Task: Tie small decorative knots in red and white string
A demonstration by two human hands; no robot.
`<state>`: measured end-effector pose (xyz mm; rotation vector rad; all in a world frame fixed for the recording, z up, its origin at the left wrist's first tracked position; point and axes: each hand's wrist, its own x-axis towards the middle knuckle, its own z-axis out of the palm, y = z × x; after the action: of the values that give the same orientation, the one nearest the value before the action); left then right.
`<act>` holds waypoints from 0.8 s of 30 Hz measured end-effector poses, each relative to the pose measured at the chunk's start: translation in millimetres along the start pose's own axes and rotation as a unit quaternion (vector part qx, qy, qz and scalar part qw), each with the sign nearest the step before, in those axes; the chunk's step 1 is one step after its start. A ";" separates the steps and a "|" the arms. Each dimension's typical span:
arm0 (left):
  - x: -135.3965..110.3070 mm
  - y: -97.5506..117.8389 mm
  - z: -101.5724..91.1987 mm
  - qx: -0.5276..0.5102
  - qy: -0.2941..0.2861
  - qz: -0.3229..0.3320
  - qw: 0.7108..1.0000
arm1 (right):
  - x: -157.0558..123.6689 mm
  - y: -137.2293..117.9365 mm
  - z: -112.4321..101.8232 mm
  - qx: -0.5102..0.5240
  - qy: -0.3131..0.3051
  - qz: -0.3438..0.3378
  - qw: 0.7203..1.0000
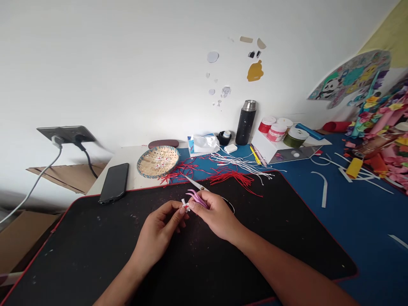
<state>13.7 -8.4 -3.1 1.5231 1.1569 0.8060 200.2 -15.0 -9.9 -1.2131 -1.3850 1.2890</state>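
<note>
Between my two hands, above the black mat, is a small white and red knotted cord flower. My left hand pinches its left side between thumb and forefinger. With thumb and fingertips at the flower's right side, my right hand also grips pink tweezers, their curved tips pointing up and left. Behind the hands lie scissors, the blades toward the upper left and the handles partly hidden by my right hand. Red cords and white cords spread out just beyond.
A woven basket holds small red and white pieces. Near it are a phone, a tissue box and a black thermos. Jars stand on a box at the right. Paper strips and colourful paper pieces lie farther right.
</note>
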 end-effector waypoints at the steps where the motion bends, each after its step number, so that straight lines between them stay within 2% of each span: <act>1: 0.0 0.4 0.0 0.006 -0.001 0.001 1.000 | 0.1 0.1 -0.2 -0.001 0.000 -0.001 1.000; 11: 0.5 0.3 1.1 0.025 -0.011 -0.012 1.000 | 0.9 2.2 -0.9 -0.043 -0.005 -0.008 0.999; 19: 1.6 0.5 2.8 -0.001 -0.012 -0.025 1.000 | 1.4 2.9 -0.3 -0.051 -0.001 -0.009 0.999; 24: 3.0 2.6 -1.2 -0.022 -0.032 -0.031 0.999 | -0.4 0.7 0.5 -0.040 -0.008 0.000 0.999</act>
<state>14.2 -5.2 -0.5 1.4596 1.1270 0.7312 199.8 -15.5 -10.7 -1.2590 -1.4605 1.2569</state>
